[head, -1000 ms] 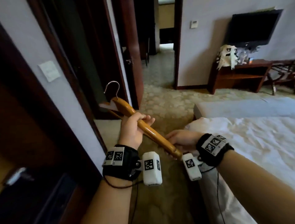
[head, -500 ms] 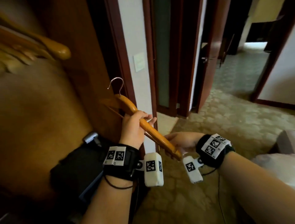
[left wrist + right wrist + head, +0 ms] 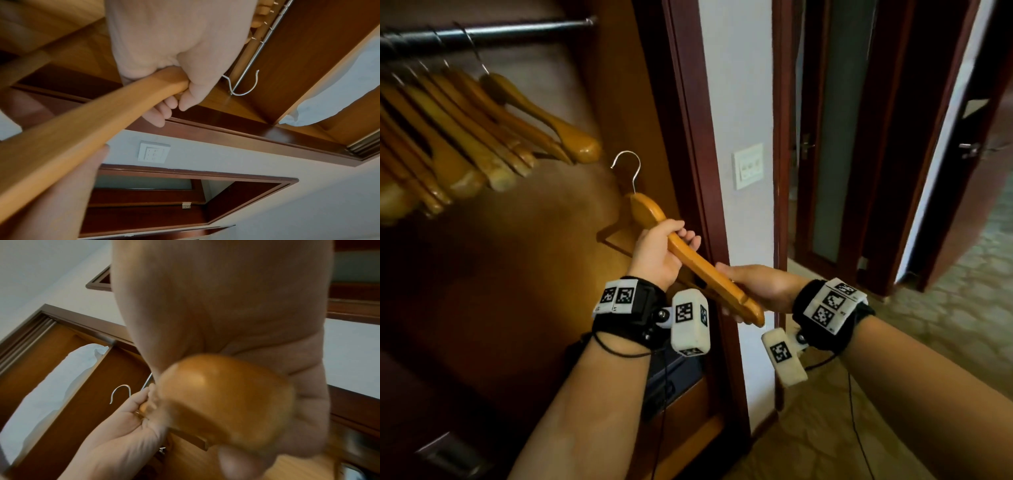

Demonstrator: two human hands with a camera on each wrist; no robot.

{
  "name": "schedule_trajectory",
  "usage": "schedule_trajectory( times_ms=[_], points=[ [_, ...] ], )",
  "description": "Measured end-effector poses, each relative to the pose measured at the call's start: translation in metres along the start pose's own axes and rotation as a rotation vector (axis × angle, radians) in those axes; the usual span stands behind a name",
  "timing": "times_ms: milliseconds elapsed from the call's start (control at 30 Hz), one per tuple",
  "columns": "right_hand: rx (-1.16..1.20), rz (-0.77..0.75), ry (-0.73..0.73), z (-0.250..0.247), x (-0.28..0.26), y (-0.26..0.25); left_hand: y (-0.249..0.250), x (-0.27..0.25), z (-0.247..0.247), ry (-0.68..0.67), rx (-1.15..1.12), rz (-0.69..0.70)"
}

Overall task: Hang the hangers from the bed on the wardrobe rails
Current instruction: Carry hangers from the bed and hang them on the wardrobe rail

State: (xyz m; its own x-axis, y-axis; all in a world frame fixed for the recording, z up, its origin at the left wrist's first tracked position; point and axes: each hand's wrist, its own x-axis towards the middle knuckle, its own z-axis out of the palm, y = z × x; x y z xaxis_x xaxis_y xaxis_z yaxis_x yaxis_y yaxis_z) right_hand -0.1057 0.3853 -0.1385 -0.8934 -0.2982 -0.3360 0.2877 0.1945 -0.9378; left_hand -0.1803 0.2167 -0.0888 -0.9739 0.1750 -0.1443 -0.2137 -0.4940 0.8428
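Beside held hanger (image 3: 698, 263), hung hangers (image 3: 493, 137), rail (image 3: 482, 32)

- Held hanger (image 3: 690, 260) sat below and right of the wardrobe rail (image 3: 517, 31).
- Hung hangers (image 3: 482, 137) were on the rail.
- Wall switch (image 3: 749, 166) lay right of the rail.

Wooden hangers (image 3: 493, 126) on wardrobe rail (image 3: 517, 31)

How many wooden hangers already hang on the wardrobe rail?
About 7, though blur and overlap make this uncertain. They hang bunched together on the rail at upper left, the rightmost hanger clearest; more may be cut off at the frame edge. One more hanger is held by both hands.
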Motion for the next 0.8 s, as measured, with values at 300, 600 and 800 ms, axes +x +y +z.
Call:
schedule_trajectory(
  times_ms=[300,600,800],
  points=[
    [-0.238,-0.184,-0.008,-0.059,0.011,-0.032,0.005,0.049,0.06,-0.017,0.222,0.064],
    [-0.28,-0.347,0.07,-0.068,0.053,-0.092,0.067,0.084,0.067,0.052,0.542,0.139],
    [-0.319,-0.424,0.146,-0.065,0.084,-0.14,0.116,0.11,0.065,0.028,0.668,0.187]
  ],
)
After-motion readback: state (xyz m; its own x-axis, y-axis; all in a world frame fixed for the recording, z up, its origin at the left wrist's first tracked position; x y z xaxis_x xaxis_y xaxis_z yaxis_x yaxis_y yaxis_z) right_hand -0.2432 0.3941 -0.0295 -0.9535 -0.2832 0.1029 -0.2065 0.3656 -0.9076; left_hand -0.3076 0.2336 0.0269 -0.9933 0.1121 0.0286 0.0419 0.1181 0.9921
